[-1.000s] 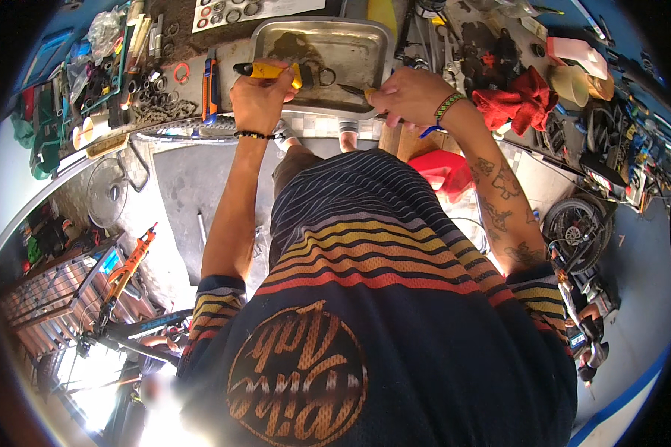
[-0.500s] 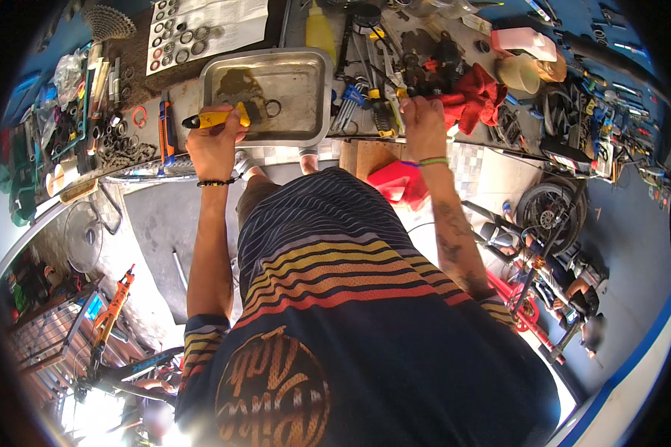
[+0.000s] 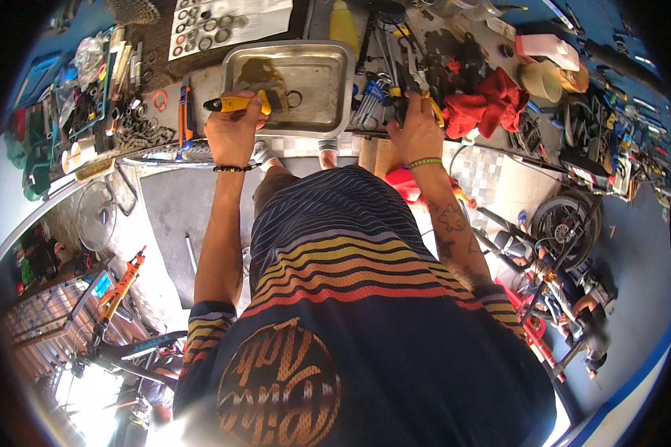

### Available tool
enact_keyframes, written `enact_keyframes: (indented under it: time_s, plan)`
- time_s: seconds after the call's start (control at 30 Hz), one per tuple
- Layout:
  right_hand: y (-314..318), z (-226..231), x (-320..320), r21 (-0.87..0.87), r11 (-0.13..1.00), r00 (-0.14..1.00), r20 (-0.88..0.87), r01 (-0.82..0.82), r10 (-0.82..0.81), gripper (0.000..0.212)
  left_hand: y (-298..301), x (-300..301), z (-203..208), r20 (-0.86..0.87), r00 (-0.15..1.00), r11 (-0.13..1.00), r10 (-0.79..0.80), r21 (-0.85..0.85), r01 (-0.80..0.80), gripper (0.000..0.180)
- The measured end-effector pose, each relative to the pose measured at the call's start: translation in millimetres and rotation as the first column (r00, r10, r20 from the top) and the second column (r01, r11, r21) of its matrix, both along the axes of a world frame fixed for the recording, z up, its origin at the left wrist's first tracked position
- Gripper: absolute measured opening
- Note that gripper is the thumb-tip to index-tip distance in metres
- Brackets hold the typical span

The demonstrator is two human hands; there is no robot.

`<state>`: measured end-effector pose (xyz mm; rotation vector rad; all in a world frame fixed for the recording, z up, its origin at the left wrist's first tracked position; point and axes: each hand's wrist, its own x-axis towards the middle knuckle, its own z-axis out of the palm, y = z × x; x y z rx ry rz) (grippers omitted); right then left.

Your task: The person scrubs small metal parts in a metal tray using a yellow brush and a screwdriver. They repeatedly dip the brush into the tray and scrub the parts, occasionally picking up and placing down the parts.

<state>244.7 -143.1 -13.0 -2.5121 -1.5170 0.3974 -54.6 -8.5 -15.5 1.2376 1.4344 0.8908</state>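
My left hand (image 3: 232, 138) is closed round a yellow-handled paint brush (image 3: 237, 103). The dark bristles point right, over the shallow metal tray (image 3: 348, 89). A thin dark ring (image 3: 294, 99) lies just beyond the bristle tips, and a brown wet patch (image 3: 261, 72) shows in the tray. To the right of the tray, my right hand (image 3: 419, 138) is closed on black and yellow pliers (image 3: 401, 104) among the bench tools; the fingers partly hide them. A crumpled red cloth (image 3: 492, 104) is just right of that hand.
A white sheet with several rings (image 3: 231, 22) lies behind the tray. An orange and black cutter (image 3: 186, 112) and a chain (image 3: 145, 138) are at left. Blue-held hex keys (image 3: 373, 97) and a yellow bottle (image 3: 343, 26) stand near the tray. A person (image 3: 593, 328) is far right.
My right hand has shifted left from beside the red cloth and closed on the pliers. My left hand keeps the brush over the tray. The whole view has shifted slightly.
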Motion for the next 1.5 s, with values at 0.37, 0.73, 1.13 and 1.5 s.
enact_keyframes:
  time_s: [0.37, 0.73, 1.13, 1.5]
  plan:
    - [-22, 117, -11, 0.102, 0.992, 0.964, -0.262, 0.08, -0.051, 0.036, 26, -3, 12, -0.417, 0.865, 0.903, -0.28, 0.192, 0.384, 0.016]
    - [-12, 105, -60, 0.051, 0.965, 0.899, -0.354, -0.256, 0.257, 0.036, 33, -20, 6, -0.178, 0.942, 0.929, -0.284, 0.19, 0.316, 0.02]
    - [-17, 104, -66, 0.083, 0.948, 0.906, -0.28, -0.306, 0.317, 0.039, 39, -12, 2, -0.427, 0.837, 0.882, -0.341, 0.162, 0.442, 0.019]
    - [-15, 104, -72, 0.069, 0.926, 0.917, -0.129, -0.372, 0.378, 0.039, 38, -10, 10, -0.414, 0.846, 0.889, -0.336, 0.156, 0.43, 0.019]
